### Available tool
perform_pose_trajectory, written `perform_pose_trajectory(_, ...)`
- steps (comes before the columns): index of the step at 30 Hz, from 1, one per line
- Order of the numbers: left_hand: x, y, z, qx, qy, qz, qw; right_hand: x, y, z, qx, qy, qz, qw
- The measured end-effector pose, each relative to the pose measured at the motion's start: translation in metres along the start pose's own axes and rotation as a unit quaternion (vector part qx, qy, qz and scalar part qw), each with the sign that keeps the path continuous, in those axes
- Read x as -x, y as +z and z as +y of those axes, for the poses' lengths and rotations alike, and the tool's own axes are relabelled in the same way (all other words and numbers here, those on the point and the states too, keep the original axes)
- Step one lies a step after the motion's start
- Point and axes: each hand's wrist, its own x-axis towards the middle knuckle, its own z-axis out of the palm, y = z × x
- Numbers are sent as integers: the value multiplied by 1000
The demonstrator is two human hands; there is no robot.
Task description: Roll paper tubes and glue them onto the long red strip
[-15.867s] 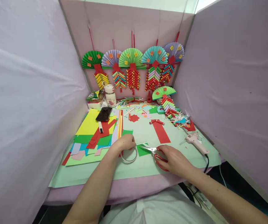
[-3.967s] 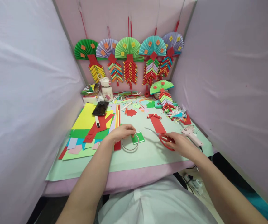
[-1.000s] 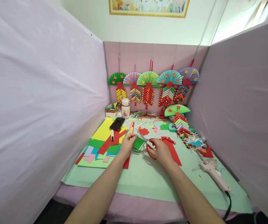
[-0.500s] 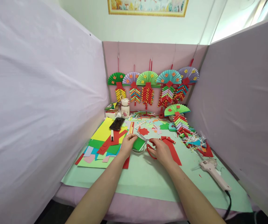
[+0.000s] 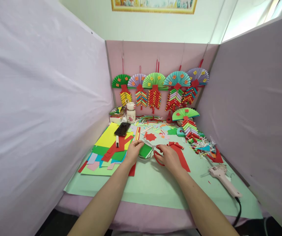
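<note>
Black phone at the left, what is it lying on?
The black phone lies on a yellow paper sheet, near its far edge. Whatever sits directly beneath the phone is covered.

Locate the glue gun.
Head view, right side: the glue gun lies on the green mat near its front-right edge, just this side of the paper scrap pile, apart from the right hand.

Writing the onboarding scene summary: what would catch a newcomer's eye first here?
The row of bright paper fans on the pink back wall stands out first. In the middle, the left hand holds a green paper piece while the right hand holds red-handled scissors to it. A glue gun lies far right.
</note>
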Motion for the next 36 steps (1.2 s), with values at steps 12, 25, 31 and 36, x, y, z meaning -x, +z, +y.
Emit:
perform_pose_trajectory(12,0,1,-1,39,-8,-16,999,0,-2,0,21,5,-16,1000)
perform_pose_trajectory(25,-2,0,-2,31,3,-9,999,-1,-6,-1,35,-1,-34,999)
perform_pose_trajectory(31,-2,0,-4,36,4,-17,999,-1,-6,-1,20,10,-42,999)
perform_pose_trajectory(36,-2,1,-3,18,1,-6,1000,-1,-5,-2,-15,36,-44,998)
